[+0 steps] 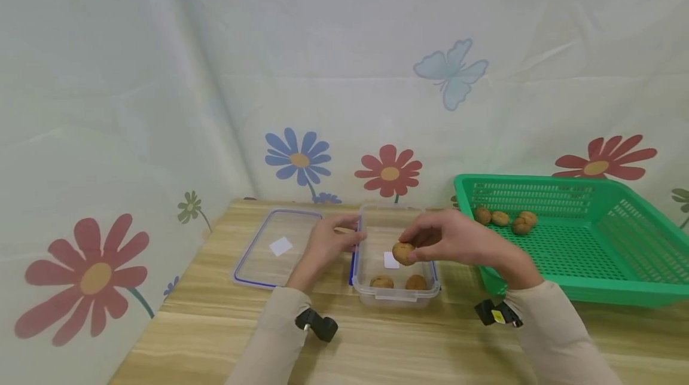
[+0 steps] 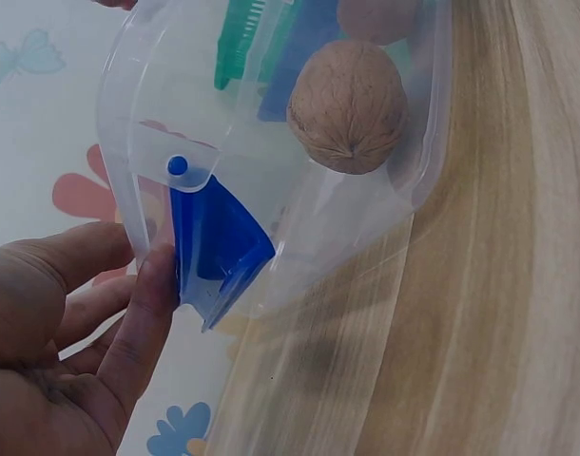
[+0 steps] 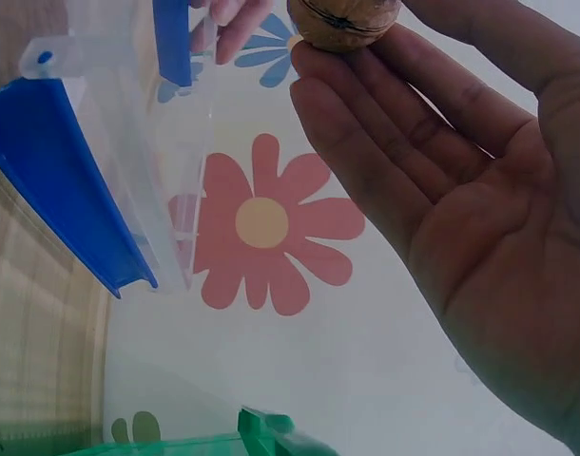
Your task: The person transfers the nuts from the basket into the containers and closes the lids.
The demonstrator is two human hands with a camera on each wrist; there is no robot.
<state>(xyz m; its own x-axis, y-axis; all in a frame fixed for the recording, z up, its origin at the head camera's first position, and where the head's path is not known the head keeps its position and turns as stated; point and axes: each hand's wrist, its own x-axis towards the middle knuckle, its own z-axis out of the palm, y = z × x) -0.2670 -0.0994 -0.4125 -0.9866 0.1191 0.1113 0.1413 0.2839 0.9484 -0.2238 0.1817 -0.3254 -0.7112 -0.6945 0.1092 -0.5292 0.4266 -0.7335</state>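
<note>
A clear plastic container [image 1: 395, 293] with blue side latches [image 2: 219, 237] stands uncovered on the table. Two walnuts lie in its near end: one walnut [image 1: 382, 282] at the left, another walnut [image 1: 416, 283] at the right. My left hand [image 1: 332, 240] holds the container's left rim beside the latch, its fingertips at the wall. Over the container my right hand [image 1: 460, 240] pinches a third walnut [image 1: 402, 253] between thumb and fingers. That walnut is cut off by the top edge of the right wrist view.
A clear lid [image 1: 258, 262] with a blue seal lies left of the container, a white label on it. At the right stands a green basket [image 1: 581, 287] with several walnuts [image 1: 521, 223] in its far left corner. A flower-patterned curtain [image 1: 344, 104] hangs behind the table.
</note>
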